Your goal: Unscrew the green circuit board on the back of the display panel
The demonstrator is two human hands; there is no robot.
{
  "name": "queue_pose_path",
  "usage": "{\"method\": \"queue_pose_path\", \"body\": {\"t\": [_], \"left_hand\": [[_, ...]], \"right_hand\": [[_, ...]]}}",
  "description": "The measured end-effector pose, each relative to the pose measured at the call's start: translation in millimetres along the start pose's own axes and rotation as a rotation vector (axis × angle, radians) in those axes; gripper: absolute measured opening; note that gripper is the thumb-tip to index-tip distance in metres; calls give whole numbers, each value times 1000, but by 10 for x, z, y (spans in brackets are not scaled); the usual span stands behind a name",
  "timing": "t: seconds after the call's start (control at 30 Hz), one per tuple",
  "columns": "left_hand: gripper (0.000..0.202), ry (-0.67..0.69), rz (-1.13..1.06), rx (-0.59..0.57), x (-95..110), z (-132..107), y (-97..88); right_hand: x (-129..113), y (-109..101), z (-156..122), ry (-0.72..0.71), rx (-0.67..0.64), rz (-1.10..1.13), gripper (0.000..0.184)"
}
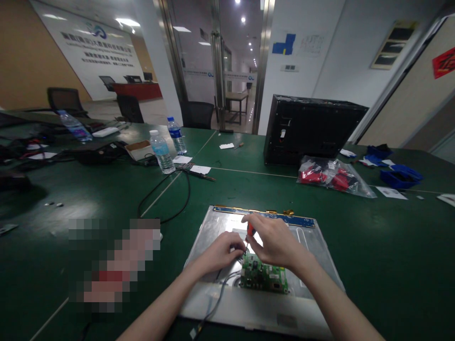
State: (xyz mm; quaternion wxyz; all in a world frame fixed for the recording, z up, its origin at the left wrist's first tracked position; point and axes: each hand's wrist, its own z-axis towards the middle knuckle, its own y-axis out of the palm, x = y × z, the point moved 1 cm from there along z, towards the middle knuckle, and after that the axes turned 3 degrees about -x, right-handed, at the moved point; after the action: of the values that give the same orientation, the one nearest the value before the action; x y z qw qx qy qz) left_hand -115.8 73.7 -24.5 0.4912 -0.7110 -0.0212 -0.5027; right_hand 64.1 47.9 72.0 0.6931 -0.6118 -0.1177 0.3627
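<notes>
The right hand point(273, 237) pinches the red handle of a small screwdriver point(250, 230) between its fingers, the thin shaft pointing down at the far left corner of a green rectangular circuit board point(263, 274). The left hand point(222, 251) is just beside that corner, its fingers curled in close to the shaft; whether they grip it or something small there, I cannot tell. The board lies on a flat silver metal panel point(256, 310), near its middle, and a narrow blue circuit strip point(302, 221) runs along the panel's far edge. A thin grey cable point(222, 293) runs from the board's left side over the panel's near edge. All this rests on a dark green tabletop point(384, 265). Farther back stand a large black boxy casing point(313, 130) and, in front of it, a clear plastic bag with red items point(332, 177). Two clear plastic bottles point(162, 152) stand at the far left.
</notes>
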Motion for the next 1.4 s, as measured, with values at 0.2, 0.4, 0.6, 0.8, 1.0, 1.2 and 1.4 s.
{"method": "queue_pose_path", "body": {"t": [0.2, 0.4, 0.6, 0.8, 1.0, 1.2, 1.4], "left_hand": [[10, -31, 3, -17, -2, 6, 5], [9, -43, -2, 12, 33, -10, -17], [10, -40, 10, 1, 58, -13, -28], [10, -35, 8, -12, 56, -6, -32], [11, -23, -5, -12, 44, 0, -26], [10, -26, -14, -4, 16, 1, -7], [11, -43, 0, -17, 36, -3, -20]], "right_hand": [[-11, -20, 6, 9, -4, -23, 29], [-18, -39, 13, 50, -16, -52, 17], [-12, -61, 4, 38, -27, -37, 30], [-19, -64, -2, 32, -27, -24, 32], [-9, -40, 5, 54, -24, -50, 23], [3, -40, 19, 52, -11, -67, 17], [18, -27, 7, 66, -11, -82, 16]]}}
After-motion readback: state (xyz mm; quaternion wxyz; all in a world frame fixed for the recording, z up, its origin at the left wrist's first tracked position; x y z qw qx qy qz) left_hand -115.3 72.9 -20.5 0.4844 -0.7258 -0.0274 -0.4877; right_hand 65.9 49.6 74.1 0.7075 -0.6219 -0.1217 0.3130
